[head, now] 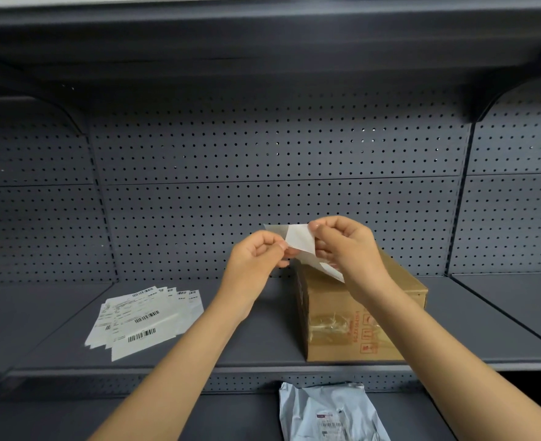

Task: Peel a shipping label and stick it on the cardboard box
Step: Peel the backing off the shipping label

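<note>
Above the cardboard box (358, 300), left hand (256, 254) and right hand (347, 241) each pinch the shipping label (299, 238) with fingertips, probably to split it from its backing.

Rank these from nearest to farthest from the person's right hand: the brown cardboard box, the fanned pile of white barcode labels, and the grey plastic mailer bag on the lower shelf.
1. Brown cardboard box: directly beneath the right hand.
2. Grey plastic mailer bag: on the lower shelf, below the box.
3. Fanned pile of white barcode labels: far across on the left of the shelf.
</note>
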`<action>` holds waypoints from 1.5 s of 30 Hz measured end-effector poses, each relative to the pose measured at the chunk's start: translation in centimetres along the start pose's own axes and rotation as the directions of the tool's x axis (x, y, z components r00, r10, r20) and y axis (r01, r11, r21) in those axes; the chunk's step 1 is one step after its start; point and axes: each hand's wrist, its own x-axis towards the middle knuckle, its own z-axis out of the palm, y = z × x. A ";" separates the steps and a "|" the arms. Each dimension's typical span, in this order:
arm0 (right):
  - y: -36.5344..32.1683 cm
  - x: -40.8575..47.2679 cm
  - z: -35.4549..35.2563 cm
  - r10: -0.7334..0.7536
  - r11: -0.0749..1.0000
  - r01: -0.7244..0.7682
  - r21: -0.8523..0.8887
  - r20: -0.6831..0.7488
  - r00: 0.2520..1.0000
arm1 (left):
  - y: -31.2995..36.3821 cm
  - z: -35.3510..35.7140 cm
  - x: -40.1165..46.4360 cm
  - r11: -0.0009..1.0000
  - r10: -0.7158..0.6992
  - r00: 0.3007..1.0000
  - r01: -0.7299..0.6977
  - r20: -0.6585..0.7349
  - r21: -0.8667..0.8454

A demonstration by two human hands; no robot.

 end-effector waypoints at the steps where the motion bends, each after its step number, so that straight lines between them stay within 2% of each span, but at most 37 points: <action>1: -0.1 0.0 0.0 0.003 1.000 -0.003 0.001 -0.012 1.000 | 0.0 -0.1 0.0 1.000 -0.006 1.000 0.006 -0.004 -0.002; 7: 0.0 0.5 -0.6 0.056 0.994 -0.040 0.104 -0.154 0.987 | 0.1 -1.0 0.0 0.994 -0.069 0.997 0.065 -0.043 -0.088; 13: 0.2 1.3 -1.5 0.052 0.997 -0.036 0.066 -0.259 0.964 | 0.2 -2.2 -0.1 0.980 -0.118 0.990 0.105 -0.072 -0.170; 18: -0.4 1.5 -2.3 0.003 0.998 0.014 0.057 -0.283 0.959 | 0.1 -3.1 0.1 0.973 -0.143 0.982 0.116 -0.127 -0.200; 24: -0.8 1.9 -3.3 -0.026 0.996 0.054 0.073 -0.343 0.939 | 0.0 -4.3 0.2 0.970 -0.142 0.972 0.099 -0.185 -0.224; 30: -1.0 2.4 -4.5 -0.004 0.983 0.088 0.164 -0.453 0.891 | -0.2 -5.5 0.2 0.966 -0.136 0.961 0.074 -0.241 -0.249; 45: -0.4 2.9 -6.0 0.053 0.966 0.099 0.239 -0.556 0.829 | -0.3 -8.2 0.4 0.899 -0.141 0.928 -0.026 -0.345 -0.437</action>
